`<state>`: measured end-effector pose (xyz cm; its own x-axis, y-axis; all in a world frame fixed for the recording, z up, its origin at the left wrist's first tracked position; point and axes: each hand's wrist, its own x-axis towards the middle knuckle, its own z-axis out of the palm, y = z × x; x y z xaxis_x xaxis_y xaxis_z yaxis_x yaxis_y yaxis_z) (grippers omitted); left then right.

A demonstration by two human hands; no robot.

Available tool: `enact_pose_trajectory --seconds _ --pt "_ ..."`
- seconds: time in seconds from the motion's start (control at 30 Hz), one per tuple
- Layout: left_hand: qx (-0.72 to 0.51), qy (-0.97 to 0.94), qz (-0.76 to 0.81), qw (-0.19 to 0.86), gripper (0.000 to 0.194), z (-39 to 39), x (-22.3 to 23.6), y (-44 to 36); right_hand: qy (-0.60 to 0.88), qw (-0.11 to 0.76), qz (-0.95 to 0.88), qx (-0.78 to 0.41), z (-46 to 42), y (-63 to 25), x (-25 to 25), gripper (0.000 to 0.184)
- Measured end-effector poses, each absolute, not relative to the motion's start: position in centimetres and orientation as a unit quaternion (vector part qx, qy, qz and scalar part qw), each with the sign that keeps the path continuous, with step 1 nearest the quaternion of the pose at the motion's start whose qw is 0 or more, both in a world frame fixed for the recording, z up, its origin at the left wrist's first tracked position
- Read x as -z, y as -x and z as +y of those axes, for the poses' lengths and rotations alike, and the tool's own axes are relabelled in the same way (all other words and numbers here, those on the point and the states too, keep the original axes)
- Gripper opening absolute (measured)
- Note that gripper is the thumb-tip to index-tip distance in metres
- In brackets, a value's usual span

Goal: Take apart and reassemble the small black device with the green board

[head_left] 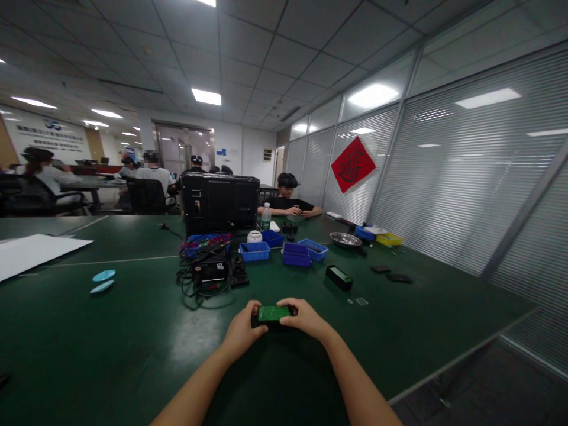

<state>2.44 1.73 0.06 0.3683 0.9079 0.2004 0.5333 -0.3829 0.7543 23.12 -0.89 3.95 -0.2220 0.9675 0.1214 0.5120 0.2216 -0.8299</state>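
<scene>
Between my two hands, just above the green table, is a green circuit board (271, 313) set in a dark, box-like case whose sides are partly covered by my fingers. My left hand (245, 327) grips its left end, thumb at the near edge and fingers curled around the far side. At the other end, my right hand (306, 318) holds the case the same way, with its thumb near the board's right edge. A similar black case (339, 277) with a pale green top lies farther off to the right. Near it are a small clear piece (362, 302) and a ring (350, 302).
A tangle of cables around a black power unit (208, 272) sits ahead to the left. Blue bins (296, 255), a water bottle (265, 218) and a metal bowl (345, 239) stand farther back. Two light-blue pieces (103, 276) lie left. A person (290, 201) sits across the table.
</scene>
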Motion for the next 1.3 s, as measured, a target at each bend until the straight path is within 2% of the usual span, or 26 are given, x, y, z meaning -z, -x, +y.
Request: enact_pose_trajectory --seconds 0.23,0.4,0.63,0.83,1.13,1.2,1.3 --pt "-0.305 -0.77 0.473 0.299 0.046 1.8 0.2 -2.4 0.527 0.309 -0.716 -0.339 -1.3 -23.3 -4.5 0.047" --pt "-0.352 -0.741 0.489 0.297 0.048 2.5 0.9 -2.3 0.533 0.283 -0.718 -0.346 -1.4 -22.6 -4.2 0.055" --pt "-0.423 -0.704 0.503 0.27 0.027 3.4 1.5 -1.9 0.49 0.333 -0.714 -0.373 -1.0 -20.2 -2.3 0.055" --pt "-0.427 -0.688 0.536 0.239 0.024 3.7 1.3 -1.5 0.473 0.388 -0.654 -0.446 -0.1 -18.5 0.1 0.063" --pt "-0.439 -0.662 0.509 0.333 0.044 4.2 0.8 -0.3 0.454 0.445 -0.55 -0.543 1.1 -15.1 0.5 0.077" --pt "-0.427 -0.658 0.526 0.328 0.047 4.2 0.9 -0.1 0.456 0.46 -0.53 -0.548 1.5 -14.3 0.5 0.079" --pt "-0.389 -0.672 0.564 0.279 0.055 3.8 1.0 -0.2 0.457 0.484 -0.513 -0.542 1.9 -13.5 0.9 0.072"
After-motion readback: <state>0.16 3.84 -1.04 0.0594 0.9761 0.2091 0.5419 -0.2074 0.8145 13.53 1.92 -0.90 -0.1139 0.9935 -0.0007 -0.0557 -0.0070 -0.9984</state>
